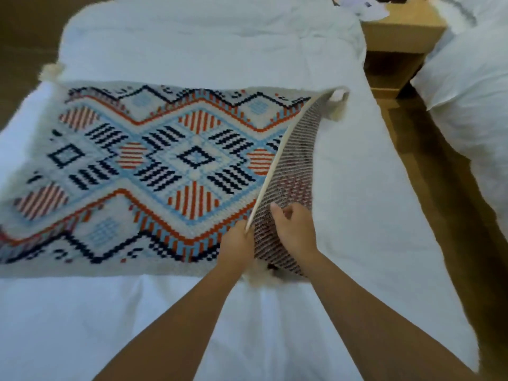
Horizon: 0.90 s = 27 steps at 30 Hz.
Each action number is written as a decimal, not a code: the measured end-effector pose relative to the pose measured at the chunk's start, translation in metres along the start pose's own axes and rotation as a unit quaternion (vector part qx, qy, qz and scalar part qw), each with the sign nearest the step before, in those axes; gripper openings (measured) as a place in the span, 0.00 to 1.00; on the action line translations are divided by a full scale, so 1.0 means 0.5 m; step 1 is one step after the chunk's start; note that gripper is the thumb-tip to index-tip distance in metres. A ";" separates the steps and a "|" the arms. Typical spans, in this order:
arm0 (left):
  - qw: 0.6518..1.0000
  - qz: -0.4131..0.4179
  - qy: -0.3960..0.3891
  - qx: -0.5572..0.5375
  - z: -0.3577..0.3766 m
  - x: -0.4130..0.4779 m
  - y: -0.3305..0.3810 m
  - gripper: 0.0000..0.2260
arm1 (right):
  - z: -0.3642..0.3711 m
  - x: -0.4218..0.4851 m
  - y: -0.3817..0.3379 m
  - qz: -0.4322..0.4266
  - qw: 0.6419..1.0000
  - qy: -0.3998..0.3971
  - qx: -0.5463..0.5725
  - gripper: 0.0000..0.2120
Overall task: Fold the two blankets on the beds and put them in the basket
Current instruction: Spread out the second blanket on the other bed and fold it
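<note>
Both hands work the near right corner of the white knitted blanket w/ orange, light-blue and navy diamond pattern [170,166], per the head cam, the only view. The blanket lies spread across the white-covered bed [275,325], w/ its right end raised so the striped underside shows. The left hand [239,240] pinches the cream edge of that flap. The right hand [294,229] sits just beside it, fingers curled into the underside and gripping cloth.

Likely risks:
- Both grips are bunched at one corner, so the flap's far corner w/ the cream tassel [339,105] hangs unsupported. It could sag or lag, giving a skewed fold w/ edges that don't meet.
- A thick knit held by a small pinch may slip out mid-swing, esp. if pulled fast.
- Dragging instead of lifting could rumple the flat part or pull it off square on the soft bedding.
- No basket and no clear 2nd blanket are in view, so neither can be placed from here.
</note>
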<state>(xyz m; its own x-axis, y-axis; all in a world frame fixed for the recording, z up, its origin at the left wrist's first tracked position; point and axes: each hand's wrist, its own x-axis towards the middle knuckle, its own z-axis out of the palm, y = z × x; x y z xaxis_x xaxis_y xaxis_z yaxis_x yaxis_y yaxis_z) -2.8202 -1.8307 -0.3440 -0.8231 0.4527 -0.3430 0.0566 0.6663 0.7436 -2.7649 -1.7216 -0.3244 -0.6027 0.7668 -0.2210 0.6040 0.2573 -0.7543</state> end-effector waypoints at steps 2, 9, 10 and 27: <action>0.999 0.042 0.010 -0.005 -0.073 -0.011 -0.047 0.10 | 0.058 0.021 -0.063 0.013 1.000 -0.017 -0.004 0.23; 0.997 0.066 0.014 0.036 -0.362 -0.073 -0.279 0.12 | 0.329 0.009 -0.324 0.040 0.987 -0.138 -0.073 0.47; 0.997 0.059 0.017 0.041 -0.402 -0.082 -0.311 0.13 | 0.372 -0.003 -0.361 0.040 0.986 -0.143 -0.074 0.45; 0.995 0.014 0.089 0.049 -0.751 -0.025 -0.603 0.16 | 0.843 -0.117 -0.568 0.030 0.964 -0.192 -0.181 0.11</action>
<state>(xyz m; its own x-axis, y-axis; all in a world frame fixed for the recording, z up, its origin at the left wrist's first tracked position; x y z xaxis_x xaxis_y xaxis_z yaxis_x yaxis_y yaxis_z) -3.0391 -2.2597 -0.3486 -0.9067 0.3658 -0.2097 0.1286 0.7135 0.6888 -3.1212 -2.0876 -0.3577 -0.6685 0.5298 -0.5219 0.7436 0.4611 -0.4842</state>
